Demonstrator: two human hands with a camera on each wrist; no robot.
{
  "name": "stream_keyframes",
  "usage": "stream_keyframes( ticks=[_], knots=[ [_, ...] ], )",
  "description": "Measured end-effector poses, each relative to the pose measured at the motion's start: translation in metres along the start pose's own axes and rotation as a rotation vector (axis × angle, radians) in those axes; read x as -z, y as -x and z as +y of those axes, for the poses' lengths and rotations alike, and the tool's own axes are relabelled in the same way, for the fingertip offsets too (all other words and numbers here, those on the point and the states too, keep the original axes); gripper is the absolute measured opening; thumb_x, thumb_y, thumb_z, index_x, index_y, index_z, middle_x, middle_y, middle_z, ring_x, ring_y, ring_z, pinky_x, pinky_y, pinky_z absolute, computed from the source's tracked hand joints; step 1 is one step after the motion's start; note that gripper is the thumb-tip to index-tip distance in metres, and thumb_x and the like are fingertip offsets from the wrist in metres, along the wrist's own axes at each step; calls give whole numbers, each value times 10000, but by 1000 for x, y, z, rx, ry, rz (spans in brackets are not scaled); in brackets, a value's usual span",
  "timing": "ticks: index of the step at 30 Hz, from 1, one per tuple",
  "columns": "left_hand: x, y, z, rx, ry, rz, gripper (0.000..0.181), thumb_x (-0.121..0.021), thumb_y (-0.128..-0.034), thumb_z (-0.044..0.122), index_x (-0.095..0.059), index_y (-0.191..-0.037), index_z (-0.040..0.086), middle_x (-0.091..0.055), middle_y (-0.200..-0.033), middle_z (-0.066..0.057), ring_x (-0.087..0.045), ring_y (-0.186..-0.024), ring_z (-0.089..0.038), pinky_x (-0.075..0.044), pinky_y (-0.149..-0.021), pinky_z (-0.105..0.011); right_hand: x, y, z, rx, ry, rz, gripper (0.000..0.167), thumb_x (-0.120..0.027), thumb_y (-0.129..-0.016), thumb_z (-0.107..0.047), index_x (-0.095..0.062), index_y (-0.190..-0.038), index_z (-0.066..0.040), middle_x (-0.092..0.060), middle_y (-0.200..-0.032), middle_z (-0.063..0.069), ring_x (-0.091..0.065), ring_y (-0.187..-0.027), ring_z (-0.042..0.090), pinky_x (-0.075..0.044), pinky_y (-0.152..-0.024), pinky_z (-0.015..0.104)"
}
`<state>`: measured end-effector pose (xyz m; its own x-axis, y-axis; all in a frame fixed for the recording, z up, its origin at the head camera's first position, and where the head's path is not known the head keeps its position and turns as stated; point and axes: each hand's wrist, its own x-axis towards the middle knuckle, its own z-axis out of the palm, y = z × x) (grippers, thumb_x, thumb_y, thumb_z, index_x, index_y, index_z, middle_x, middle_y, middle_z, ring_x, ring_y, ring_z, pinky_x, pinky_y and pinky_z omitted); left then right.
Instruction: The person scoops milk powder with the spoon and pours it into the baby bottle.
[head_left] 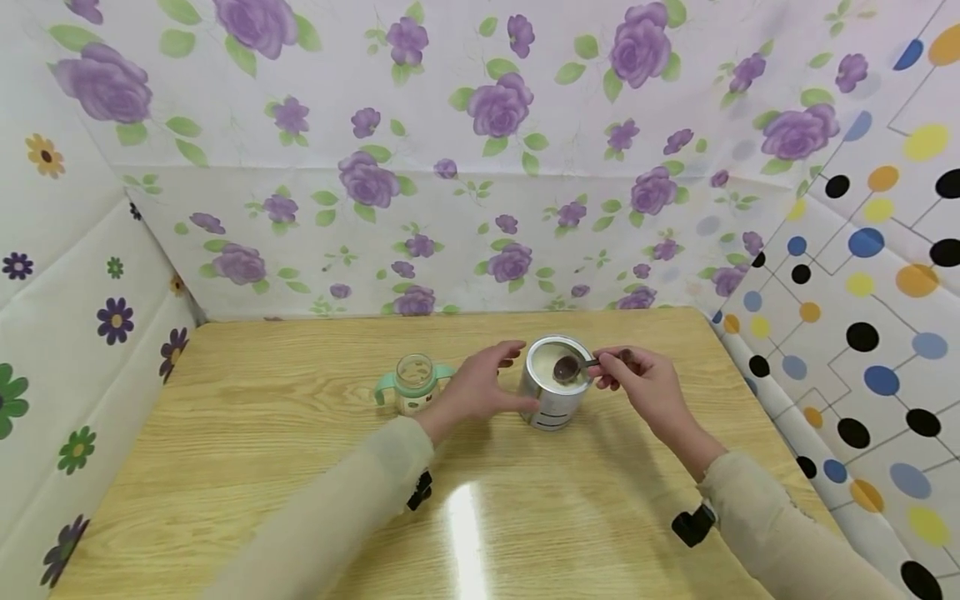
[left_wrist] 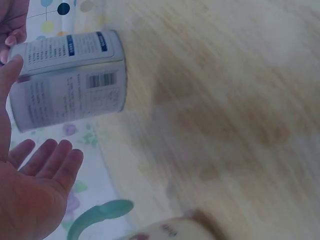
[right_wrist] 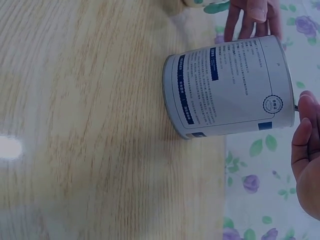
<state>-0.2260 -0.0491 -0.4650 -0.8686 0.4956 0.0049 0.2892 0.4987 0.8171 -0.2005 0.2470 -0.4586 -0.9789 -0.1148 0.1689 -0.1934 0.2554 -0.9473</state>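
Note:
A metal can of cream-coloured powder (head_left: 553, 408) stands upright on the table, its top uncovered. My right hand (head_left: 651, 390) pinches the handle of a small dark spoon (head_left: 567, 367), whose round bowl is over the powder inside the rim. To the can's left, my left hand (head_left: 480, 385) is spread with fingers and thumb apart; whether its thumb touches the can I cannot tell. In the left wrist view the left hand (left_wrist: 37, 200) shows an opened palm beside the printed can (left_wrist: 70, 82). The right wrist view hides the spoon's bowl behind the can (right_wrist: 230, 90).
A baby bottle (head_left: 415, 379) with green handles stands uncapped left of the can, partly behind my left forearm. The wooden table (head_left: 300, 467) meets flowered cloth (head_left: 450, 225) at the back, and a dotted cloth (head_left: 862, 333) hangs at the right.

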Motion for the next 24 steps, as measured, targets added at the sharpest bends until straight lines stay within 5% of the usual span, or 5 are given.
stream_keyframes(
  ticks=[7,24],
  knots=[
    [-14,-2,-7,36,49,19,1020,-949,-828,406,-410,-1646,125,-513,-1614,-82,-546,-1428,-321,-480,-1161,-466,-3,-4,-2,22,37,2,366,-649,-1098,-269,-736,-1238,58,-814,-1030,127,-748,-819,162,-591,-732,240],
    [-29,-7,-14,0,133,31,959,-950,-835,381,-449,-1623,166,-561,-1568,-34,-563,-1418,-283,-482,-1161,-438,-15,-23,-14,68,195,-43,347,-647,-1099,-317,-771,-1211,-12,-813,-1022,138,-752,-831,145,-591,-741,230]
  ],
)
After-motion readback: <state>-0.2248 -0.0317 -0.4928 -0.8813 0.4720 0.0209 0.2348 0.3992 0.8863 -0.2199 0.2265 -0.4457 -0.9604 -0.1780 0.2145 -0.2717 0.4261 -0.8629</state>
